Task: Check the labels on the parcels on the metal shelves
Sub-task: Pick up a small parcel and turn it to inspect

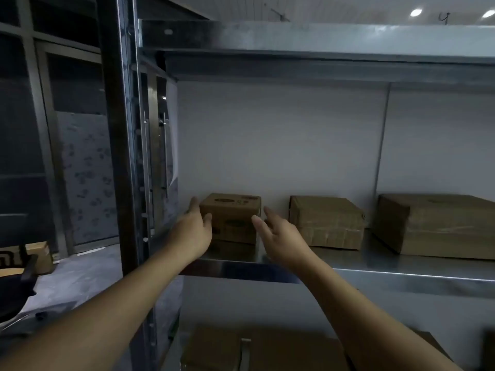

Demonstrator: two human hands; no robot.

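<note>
Cardboard parcel (231, 210) sits between left hand (195, 232) and right hand (280, 236), fingers apart (contact unclear); gripping both sides evenly should bring its label round.

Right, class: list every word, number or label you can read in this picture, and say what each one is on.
Nothing reads clearly.
Small left box: dark oval prints on top and front, too blurred to read.
Middle box and large right box: no label showing.
Above the top shelf beam: a dark mark like "4", uncertain.
</note>
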